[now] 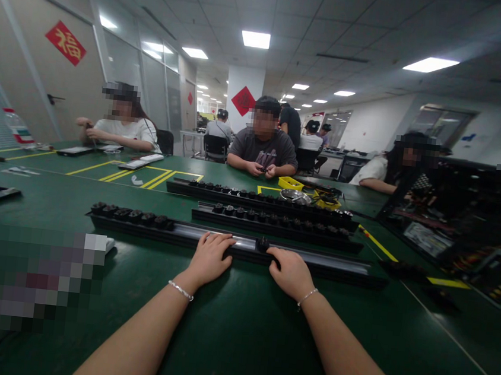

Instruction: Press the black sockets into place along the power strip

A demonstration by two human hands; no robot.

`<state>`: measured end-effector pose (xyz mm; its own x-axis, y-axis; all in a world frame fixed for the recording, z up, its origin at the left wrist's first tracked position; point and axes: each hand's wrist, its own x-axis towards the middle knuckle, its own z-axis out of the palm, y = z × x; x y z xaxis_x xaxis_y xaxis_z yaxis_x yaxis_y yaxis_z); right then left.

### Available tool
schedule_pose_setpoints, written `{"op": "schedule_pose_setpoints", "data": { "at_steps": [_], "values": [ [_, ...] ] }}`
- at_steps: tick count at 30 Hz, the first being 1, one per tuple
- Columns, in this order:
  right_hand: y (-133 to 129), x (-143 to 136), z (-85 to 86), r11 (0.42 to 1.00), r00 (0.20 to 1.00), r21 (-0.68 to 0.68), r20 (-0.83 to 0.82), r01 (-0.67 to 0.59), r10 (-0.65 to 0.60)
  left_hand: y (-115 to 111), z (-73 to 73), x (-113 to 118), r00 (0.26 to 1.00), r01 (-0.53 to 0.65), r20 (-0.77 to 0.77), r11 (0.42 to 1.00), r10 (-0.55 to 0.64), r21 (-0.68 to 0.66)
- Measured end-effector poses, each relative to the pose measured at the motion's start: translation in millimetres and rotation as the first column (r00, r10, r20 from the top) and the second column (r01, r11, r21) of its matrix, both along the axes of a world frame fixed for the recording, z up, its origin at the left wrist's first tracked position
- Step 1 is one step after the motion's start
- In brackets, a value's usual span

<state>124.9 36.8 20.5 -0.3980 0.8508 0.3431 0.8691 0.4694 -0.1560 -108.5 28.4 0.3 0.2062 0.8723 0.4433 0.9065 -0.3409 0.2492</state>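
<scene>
A long black channel rail (341, 265) lies crosswise on the green table before me. Several small black parts (135, 215) stand in a row at its left end. One more black part (263, 244), with prongs on top, sits alone near the rail's middle. My left hand (211, 258) rests on the rail's bare stretch, fingers spread and holding nothing. Against the right side of the lone part are the fingertips of my right hand (290, 270); its thumb is apart, by the rail's near edge. Its other fingers are partly hidden.
Behind lie two more rails, a middle one (282, 225) and a far one (179, 186), both carrying black parts. Yellow trays (290, 183) stand beyond. An opened computer case (436, 207) is at right, a blurred flat object (44, 279) at left. People sit around the table.
</scene>
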Motion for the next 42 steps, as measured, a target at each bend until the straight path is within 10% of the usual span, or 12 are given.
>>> {"op": "schedule_pose_setpoints", "data": {
  "at_steps": [42],
  "values": [
    [4.3,5.1,-2.5,1.000,1.000,0.010,0.019,0.018,-0.018,1.3,-2.0,-2.0,1.000,0.024,0.010,1.000,-0.024,0.000]
  ]
}}
